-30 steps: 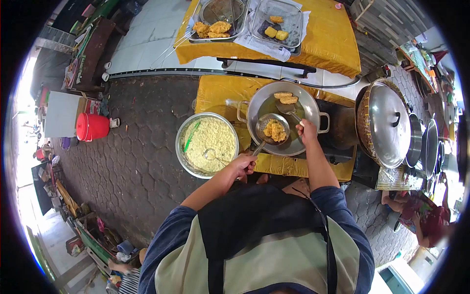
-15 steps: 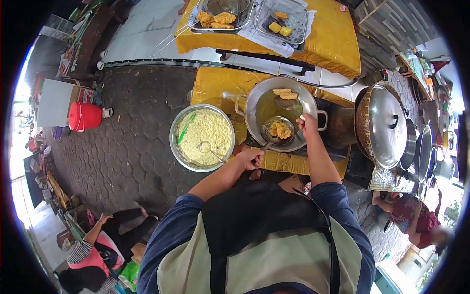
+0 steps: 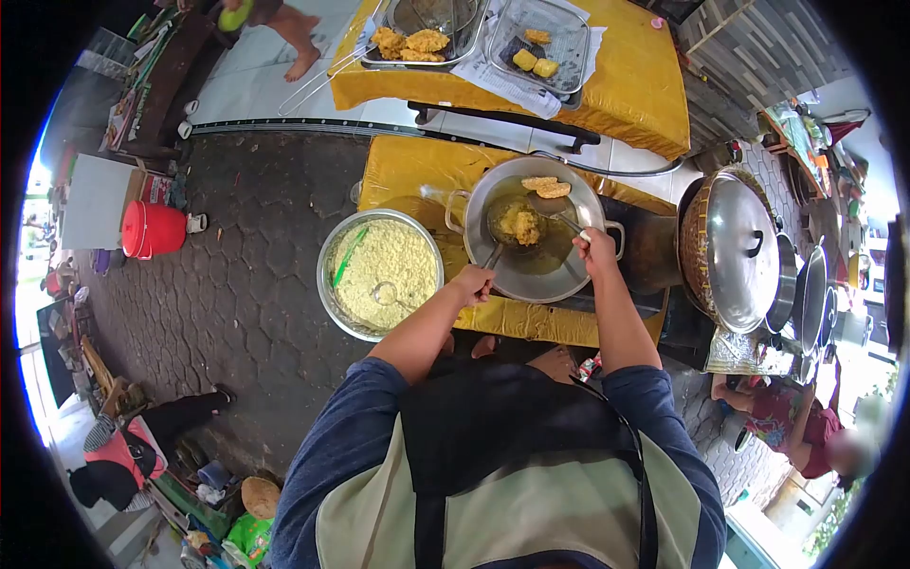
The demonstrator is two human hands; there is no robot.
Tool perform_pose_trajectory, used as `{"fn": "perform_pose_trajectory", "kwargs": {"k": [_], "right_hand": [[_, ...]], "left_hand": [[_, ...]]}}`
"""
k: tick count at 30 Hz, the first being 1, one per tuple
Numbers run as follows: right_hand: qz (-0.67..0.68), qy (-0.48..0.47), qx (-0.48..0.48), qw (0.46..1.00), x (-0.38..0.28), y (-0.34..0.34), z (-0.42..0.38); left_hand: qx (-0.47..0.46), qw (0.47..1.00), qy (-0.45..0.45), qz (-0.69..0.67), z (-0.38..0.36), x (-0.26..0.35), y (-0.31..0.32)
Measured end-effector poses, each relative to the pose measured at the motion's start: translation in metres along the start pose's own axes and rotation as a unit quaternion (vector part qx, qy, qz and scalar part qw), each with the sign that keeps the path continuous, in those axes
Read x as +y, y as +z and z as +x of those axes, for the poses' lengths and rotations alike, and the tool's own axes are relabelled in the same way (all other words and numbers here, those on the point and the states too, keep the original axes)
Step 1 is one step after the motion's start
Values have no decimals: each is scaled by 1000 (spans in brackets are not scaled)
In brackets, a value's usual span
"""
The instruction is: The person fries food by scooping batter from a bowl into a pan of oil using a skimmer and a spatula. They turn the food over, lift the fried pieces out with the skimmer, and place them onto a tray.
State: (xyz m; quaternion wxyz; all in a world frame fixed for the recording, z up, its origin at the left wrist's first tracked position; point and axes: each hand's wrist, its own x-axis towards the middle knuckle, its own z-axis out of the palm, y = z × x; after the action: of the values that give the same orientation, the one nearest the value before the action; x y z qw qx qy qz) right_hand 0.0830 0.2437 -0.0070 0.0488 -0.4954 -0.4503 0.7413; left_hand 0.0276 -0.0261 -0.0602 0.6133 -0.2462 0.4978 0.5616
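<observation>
A wide metal pan of oil stands in front of me. My left hand is closed round the handle of a skimmer, whose bowl is down in the oil at the pan's left-centre. Battered golden fritters lie over the skimmer. My right hand grips the handle of a metal turner; its head reaches toward the fritters and is partly hidden. Several brown fried slices float near the far rim. Left of the pan is a metal basin of pale yellow shredded mixture, with a ladle and a green-handled utensil.
Beyond, a yellow-covered table holds a tray of fritters and a tray of yellow pieces. A large lidded pot stands right. A red bucket is left. Other people are nearby.
The skimmer with the fritters has moved left and away from me, deeper into the oil. The turner has shifted down toward it. A bare-legged person has appeared at top left.
</observation>
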Motion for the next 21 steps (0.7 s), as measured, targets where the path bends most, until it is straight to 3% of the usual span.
{"fn": "perform_pose_trajectory", "kwargs": {"k": [2, 13, 14, 21], "right_hand": [[1, -3, -5, 1000, 2, -5, 5], [49, 0, -2, 999, -9, -21, 4], [31, -1, 7, 1000, -7, -22, 4], [-82, -27, 60, 994, 11, -29, -8]], "left_hand": [[-2, 999, 51, 2, -5, -2, -3], [-56, 995, 74, -26, -49, -5, -23], [-85, 992, 79, -43, -54, -4, -25], [-47, 990, 130, -9, -113, 26, -8]]}}
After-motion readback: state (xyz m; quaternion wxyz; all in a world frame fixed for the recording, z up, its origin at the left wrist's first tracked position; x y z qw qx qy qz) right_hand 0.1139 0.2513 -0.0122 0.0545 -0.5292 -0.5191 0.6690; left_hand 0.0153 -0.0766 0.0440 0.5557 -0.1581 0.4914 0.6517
